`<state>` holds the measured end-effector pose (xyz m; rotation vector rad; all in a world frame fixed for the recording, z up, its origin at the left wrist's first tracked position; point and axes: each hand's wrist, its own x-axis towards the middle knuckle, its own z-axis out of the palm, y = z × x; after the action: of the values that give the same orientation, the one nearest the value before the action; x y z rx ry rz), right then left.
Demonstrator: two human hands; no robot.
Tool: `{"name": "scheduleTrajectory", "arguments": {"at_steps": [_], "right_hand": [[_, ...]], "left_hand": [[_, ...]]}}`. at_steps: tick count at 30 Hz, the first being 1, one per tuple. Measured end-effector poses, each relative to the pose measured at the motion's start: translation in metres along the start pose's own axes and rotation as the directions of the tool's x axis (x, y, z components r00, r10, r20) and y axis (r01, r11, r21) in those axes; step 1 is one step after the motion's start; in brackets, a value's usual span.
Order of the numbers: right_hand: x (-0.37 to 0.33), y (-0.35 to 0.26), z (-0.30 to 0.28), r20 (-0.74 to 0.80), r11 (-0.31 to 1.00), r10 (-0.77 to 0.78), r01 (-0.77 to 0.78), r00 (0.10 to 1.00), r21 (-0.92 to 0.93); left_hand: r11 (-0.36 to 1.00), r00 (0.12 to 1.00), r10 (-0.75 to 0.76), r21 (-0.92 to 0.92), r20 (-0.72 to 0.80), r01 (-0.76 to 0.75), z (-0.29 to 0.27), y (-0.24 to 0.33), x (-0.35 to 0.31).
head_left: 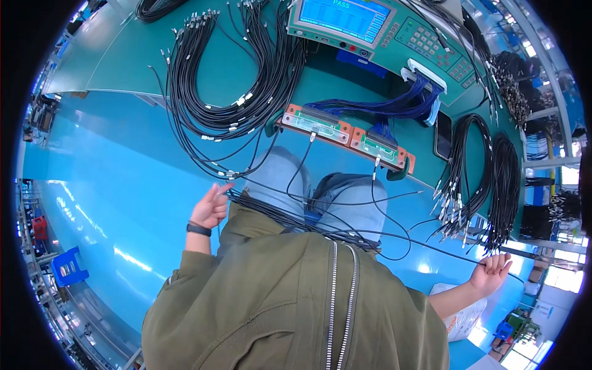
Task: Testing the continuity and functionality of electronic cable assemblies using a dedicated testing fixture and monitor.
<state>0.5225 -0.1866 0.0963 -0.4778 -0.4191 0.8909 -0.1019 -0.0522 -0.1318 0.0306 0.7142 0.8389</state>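
My right hand [491, 273] is out at the far right, its fingers closed on a thin black cable [431, 248] that runs back across my lap. At the left, my left hand [213, 206] has a finger stretched out beside the bundle of black cables [277, 213] over my thighs; I see nothing held in it. Ahead of my knees sits a test fixture [317, 126] with two green circuit boards under clear covers. One cable plug [313, 137] is in its left board, another cable plug [377, 160] in its right board.
A tester with a lit screen [345, 18] stands at the back, joined to the fixture by blue wires [394, 106]. Looped black cables [179, 92] lie on the green table at left, more cables [475, 154] at right beside a phone [443, 135]. A blue stool [69, 266] stands far left.
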Motion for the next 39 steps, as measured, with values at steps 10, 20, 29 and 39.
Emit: {"name": "scheduleTrajectory", "arguments": {"at_steps": [10,20,29,39], "right_hand": [[-0.014,0.002,0.005,-0.015,0.995,-0.078,0.077,0.997,-0.067],[-0.007,-0.007,-0.017,0.094,0.971,-0.226,0.232,0.970,-0.051],[-0.034,-0.036,-0.056,-0.140,0.905,-0.401,0.367,0.905,-0.216],[-0.019,-0.068,-0.128,-0.477,0.911,-0.397,0.271,0.784,-0.313]], "left_hand": [[0.907,0.914,0.347,-0.326,0.213,-0.268,0.072,0.065,0.064],[0.790,0.785,0.613,-0.035,0.091,-0.613,0.173,0.163,0.134],[0.933,0.938,0.331,-0.109,-0.109,-0.342,0.103,0.144,0.047],[0.662,0.492,0.567,0.011,-0.661,-0.749,0.020,0.108,-0.033]]}}
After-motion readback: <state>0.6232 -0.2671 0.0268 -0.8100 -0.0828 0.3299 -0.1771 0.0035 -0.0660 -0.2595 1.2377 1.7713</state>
